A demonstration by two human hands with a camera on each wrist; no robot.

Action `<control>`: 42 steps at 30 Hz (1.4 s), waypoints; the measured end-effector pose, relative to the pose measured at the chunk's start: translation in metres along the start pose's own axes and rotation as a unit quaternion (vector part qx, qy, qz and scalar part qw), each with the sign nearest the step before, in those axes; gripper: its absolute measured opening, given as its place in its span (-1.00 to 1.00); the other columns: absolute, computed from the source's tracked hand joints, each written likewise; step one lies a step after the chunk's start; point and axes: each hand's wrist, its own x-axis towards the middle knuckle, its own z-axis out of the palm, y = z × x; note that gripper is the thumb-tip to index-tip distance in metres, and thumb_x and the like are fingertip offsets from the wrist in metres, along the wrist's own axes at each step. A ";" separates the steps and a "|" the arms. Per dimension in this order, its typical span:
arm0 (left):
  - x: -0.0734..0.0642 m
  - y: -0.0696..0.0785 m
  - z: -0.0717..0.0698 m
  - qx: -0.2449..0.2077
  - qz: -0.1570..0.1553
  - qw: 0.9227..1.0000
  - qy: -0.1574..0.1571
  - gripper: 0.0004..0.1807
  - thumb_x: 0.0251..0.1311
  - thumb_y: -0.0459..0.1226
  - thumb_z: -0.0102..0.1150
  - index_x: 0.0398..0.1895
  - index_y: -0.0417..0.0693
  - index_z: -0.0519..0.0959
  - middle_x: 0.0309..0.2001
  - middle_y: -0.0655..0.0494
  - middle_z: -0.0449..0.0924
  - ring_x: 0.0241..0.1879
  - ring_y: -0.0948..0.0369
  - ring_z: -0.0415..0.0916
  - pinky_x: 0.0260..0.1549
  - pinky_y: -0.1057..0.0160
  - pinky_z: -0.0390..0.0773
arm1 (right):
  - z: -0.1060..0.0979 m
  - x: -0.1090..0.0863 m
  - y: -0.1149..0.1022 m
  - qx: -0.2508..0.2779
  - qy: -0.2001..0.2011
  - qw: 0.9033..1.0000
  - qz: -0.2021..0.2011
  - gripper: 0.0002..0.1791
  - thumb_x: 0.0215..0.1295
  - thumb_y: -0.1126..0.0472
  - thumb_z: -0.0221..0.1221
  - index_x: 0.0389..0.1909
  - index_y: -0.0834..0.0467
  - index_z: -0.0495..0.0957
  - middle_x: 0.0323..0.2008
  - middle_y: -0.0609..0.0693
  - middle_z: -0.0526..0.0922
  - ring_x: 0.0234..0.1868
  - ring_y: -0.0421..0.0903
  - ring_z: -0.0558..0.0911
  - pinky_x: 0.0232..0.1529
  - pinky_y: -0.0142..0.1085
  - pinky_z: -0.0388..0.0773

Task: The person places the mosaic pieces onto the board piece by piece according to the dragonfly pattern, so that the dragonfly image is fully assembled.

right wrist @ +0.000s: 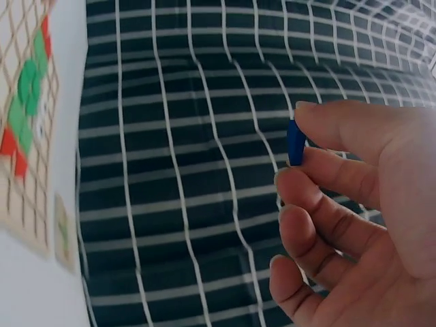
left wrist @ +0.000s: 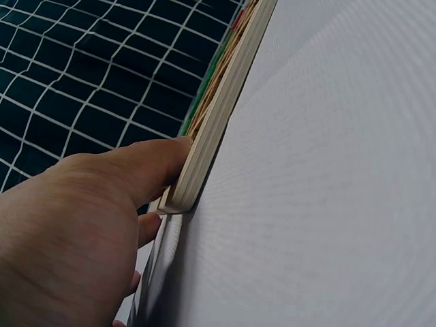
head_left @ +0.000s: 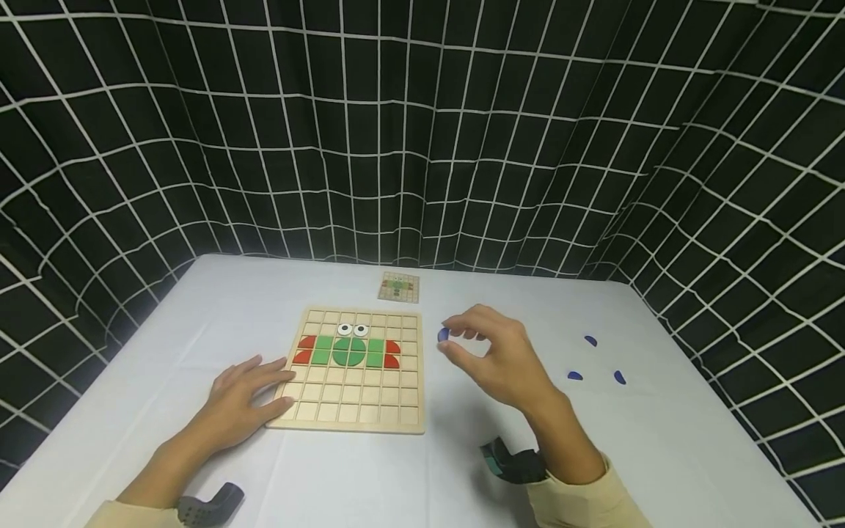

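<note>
A wooden grid board (head_left: pixel 356 394) lies on the table, bearing green, red and eye-shaped pieces. My left hand (head_left: pixel 240 400) rests at the board's left edge, fingers extended and thumb on its near corner; in the left wrist view the thumb (left wrist: pixel 160 163) touches the frame. To the right of the board and above the table, my right hand (head_left: pixel 495 356) pinches a small blue half-round piece (head_left: pixel 443 335) between thumb and forefinger. The right wrist view shows this blue piece (right wrist: pixel 296 143) edge-on, with the other fingers loosely curled below.
Three more blue half-round pieces, one (head_left: pixel 590 341) farther back, one (head_left: pixel 575 375) nearer and one (head_left: pixel 620 377) rightmost, lie right of my right hand. A small pattern card (head_left: pixel 399 287) lies behind the board. Black curtain (head_left: pixel 370 132) with white grid lines surrounds the white table (head_left: pixel 343 477).
</note>
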 end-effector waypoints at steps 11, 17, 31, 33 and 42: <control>-0.001 -0.003 0.002 0.007 -0.005 1.000 -0.006 -0.48 0.11 0.08 0.27 0.10 0.09 0.57 0.31 -0.07 0.40 0.38 -0.23 0.05 0.29 -0.35 -0.14 | 0.069 0.018 -0.018 0.085 -0.029 0.995 -0.030 -0.82 0.11 0.25 0.35 -0.24 0.15 0.67 -0.34 -0.08 0.67 -0.29 -0.11 0.59 -0.26 -0.33 0.56; -0.002 -0.002 0.002 0.006 -0.004 1.000 -0.002 -0.49 0.12 0.10 0.25 0.10 0.11 0.57 0.30 -0.07 0.41 0.37 -0.23 0.07 0.28 -0.35 -0.12 | 0.108 0.023 -0.022 0.123 -0.063 0.990 0.023 -0.81 0.16 0.22 0.31 -0.20 0.17 0.67 -0.31 -0.08 0.66 -0.27 -0.15 0.57 -0.27 -0.29 0.56; -0.002 -0.002 0.003 0.002 0.004 1.000 -0.005 -0.50 0.14 0.10 0.23 0.11 0.12 0.56 0.31 -0.06 0.40 0.38 -0.24 0.06 0.28 -0.37 -0.13 | 0.170 0.018 -0.015 0.102 -0.114 0.980 0.123 -0.77 0.23 0.09 0.28 -0.14 0.07 0.68 -0.30 -0.17 0.65 -0.26 -0.23 0.55 -0.26 -0.49 0.51; -0.002 -0.002 0.002 0.003 0.009 1.000 -0.002 -0.51 0.15 0.09 0.23 0.11 0.11 0.57 0.30 -0.07 0.41 0.37 -0.24 0.07 0.28 -0.37 -0.13 | 0.174 0.017 -0.014 0.086 -0.116 0.981 0.126 -0.77 0.22 0.08 0.28 -0.14 0.07 0.68 -0.32 -0.18 0.63 -0.28 -0.28 0.51 -0.25 -0.48 0.50; -0.001 0.002 -0.003 0.005 0.010 1.000 -0.001 -0.52 0.15 0.07 0.23 0.11 0.10 0.57 0.30 -0.06 0.41 0.37 -0.24 0.07 0.28 -0.37 -0.13 | 0.182 0.014 -0.010 -0.005 -0.127 0.986 0.103 -0.76 0.19 0.10 0.30 -0.12 0.04 0.69 -0.39 -0.25 0.57 -0.25 -0.28 0.44 -0.21 -0.46 0.45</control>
